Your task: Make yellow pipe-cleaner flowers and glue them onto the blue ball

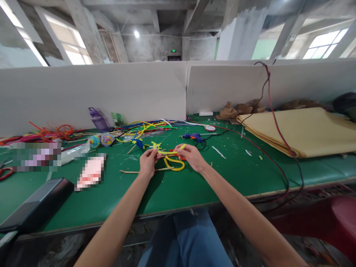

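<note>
Above the green tabletop, a yellow pipe cleaner (pixel 168 152) stretches between my two hands. My left hand (pixel 148 161) pinches its left end, where short yellow pieces (pixel 156 145) show just behind the fingers. At the other end, my right hand (pixel 192 157) grips it between thumb and fingers, with the tip sticking up. Under the hands lie a bent yellow loop (pixel 179 169) and a thin wooden stick (pixel 132 171). Something red partly shows behind the yellow strip; its kind is unclear.
A blue glue gun (pixel 194 137) lies behind my right hand. Colourful pipe cleaners (pixel 139 129) pile along the back, near a purple bottle (pixel 98 119). Brown paper sheets (pixel 300 129) and a hanging red cable (pixel 275 118) are rightward; a black box (pixel 39 204) sits left.
</note>
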Tool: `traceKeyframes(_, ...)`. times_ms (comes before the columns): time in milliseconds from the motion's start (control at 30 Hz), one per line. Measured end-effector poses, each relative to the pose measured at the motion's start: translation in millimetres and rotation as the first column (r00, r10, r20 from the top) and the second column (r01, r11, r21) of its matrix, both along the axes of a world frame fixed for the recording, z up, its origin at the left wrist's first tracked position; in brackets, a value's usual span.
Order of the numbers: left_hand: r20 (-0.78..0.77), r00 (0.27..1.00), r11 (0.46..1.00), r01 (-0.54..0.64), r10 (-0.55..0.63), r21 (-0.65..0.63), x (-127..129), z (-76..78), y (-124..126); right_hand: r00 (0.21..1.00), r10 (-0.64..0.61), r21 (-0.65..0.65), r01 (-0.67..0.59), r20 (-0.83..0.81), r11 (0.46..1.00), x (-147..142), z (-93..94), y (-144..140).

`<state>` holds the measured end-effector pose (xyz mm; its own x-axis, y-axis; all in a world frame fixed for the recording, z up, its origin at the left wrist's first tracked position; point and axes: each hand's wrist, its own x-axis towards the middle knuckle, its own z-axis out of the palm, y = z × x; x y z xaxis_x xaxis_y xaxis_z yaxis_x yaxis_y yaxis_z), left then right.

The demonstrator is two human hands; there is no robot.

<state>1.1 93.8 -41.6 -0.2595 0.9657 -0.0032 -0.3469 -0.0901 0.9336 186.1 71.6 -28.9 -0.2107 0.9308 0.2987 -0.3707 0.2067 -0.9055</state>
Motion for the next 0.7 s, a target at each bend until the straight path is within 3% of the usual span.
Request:
traceKeyframes(133, -0.018, 1.000, 0.999, -0.011, 0.011, 0.037, 2.4, 2.3, -2.8, 0.983, -0.184, -0.035, 0.184, 0.007, 0.982, 3.3, -3.0, 7.4)
traceKeyframes(333, -0.174, 0.977, 0.969, -0.076, 0.120, 0.236, 9.3, 6.3, -9.9, 0.905, -0.406, -0.060, 0.416, 0.129, 0.907, 5.3, -13.1, 15.8)
traceKeyframes(433, -0.210, 0.967, 0.960, -0.089, 0.147, 0.265, 10.4, 7.7, -11.7, 0.872, -0.427, -0.017, 0.444, 0.239, 0.896, 5.7, -17.5, 17.2)
traceKeyframes(533, -0.255, 0.958, 0.966, -0.063, 0.129, 0.251, 11.6, 9.4, -14.4, 0.866, -0.435, 0.008, 0.447, 0.247, 0.895, 7.2, -18.4, 17.6)
traceKeyframes(700, -0.390, 0.921, 0.962, 0.088, 0.021, 0.258, 14.9, 7.5, -20.6, 0.870, -0.445, 0.113, 0.430, 0.211, 0.896, 10.3, -11.0, 14.3)
